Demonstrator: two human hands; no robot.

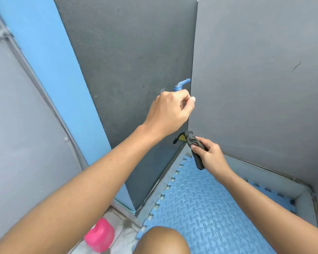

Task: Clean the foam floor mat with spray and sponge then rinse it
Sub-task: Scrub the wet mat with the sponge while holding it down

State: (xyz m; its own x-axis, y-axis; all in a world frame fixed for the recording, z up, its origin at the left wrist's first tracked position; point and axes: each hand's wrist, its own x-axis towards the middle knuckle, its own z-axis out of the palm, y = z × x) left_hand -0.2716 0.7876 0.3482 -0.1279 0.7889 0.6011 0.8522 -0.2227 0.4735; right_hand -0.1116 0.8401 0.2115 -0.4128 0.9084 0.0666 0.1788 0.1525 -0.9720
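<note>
Foam floor mat (209,208), blue with a raised diamond pattern and toothed interlocking edges, lies flat on the floor in the corner between two dark grey walls, at the lower right of the view. The left hand (170,111) is raised in front of the left grey wall (127,61), the forearm stretched forward and up, the wrist bent a little, the back of the hand toward the camera. Its fingers are curled into a loose fist and the thumb tip points to the right; it sits just below a blue tap (181,84) that comes out of the wall, and I cannot tell if the fingers grip something or only close on themselves. The right hand (209,154) is lower, above the far corner of the mat, the forearm coming from the lower right. It is clenched around a dark grey cloth-like sponge (194,143) with a small yellow patch, which sticks out above and below the fist. A bare knee (163,241) shows at the bottom edge. A pink bottle (99,235) stands on the pale floor to the left, beside the mat.
</note>
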